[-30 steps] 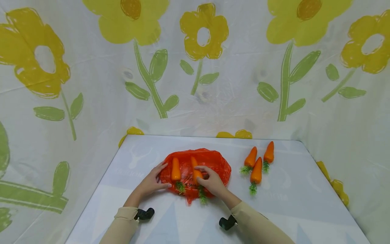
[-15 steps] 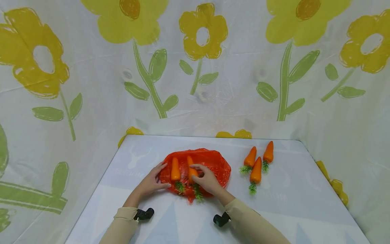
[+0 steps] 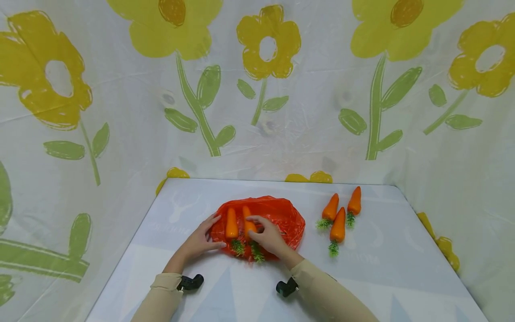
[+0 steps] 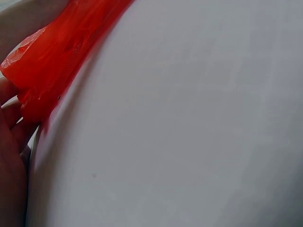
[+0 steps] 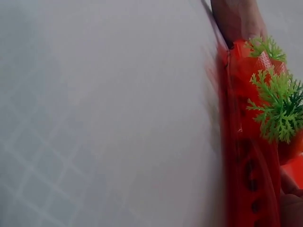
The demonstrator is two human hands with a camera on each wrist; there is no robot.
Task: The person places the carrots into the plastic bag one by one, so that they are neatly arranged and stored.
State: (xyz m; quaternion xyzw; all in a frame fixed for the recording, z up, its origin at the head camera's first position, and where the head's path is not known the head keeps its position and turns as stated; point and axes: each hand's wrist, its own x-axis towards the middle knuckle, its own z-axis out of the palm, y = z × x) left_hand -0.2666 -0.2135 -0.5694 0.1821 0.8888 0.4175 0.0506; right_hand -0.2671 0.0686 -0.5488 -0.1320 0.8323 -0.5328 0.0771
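Observation:
A red plastic bag (image 3: 279, 208) lies spread on the table. One orange toy carrot (image 3: 231, 223) rests on its left part, narrow end away from me, leafy green top (image 3: 238, 247) toward me. Beside it, my right hand (image 3: 268, 235) pinches a second toy carrot (image 3: 246, 214) between thumb and fingers. In the right wrist view this hand is mostly cut off, while a green top (image 5: 280, 106) shows above the bag. My left hand (image 3: 200, 236), thumb and fingers spread apart, touches the bag's left edge. Bag film (image 4: 52, 61) covers part of its fingers in the left wrist view.
Three more toy carrots lie in a group to the right: a front one (image 3: 339, 226), a left one (image 3: 331, 207) and a back one (image 3: 355, 201). The white table (image 3: 386, 268) stands against a flower-printed curtain (image 3: 310, 112) at the back and sides.
My right hand has slid left with its carrot, bringing it closer to the other carrot on the bag. The left hand and the three carrots at the right have stayed put.

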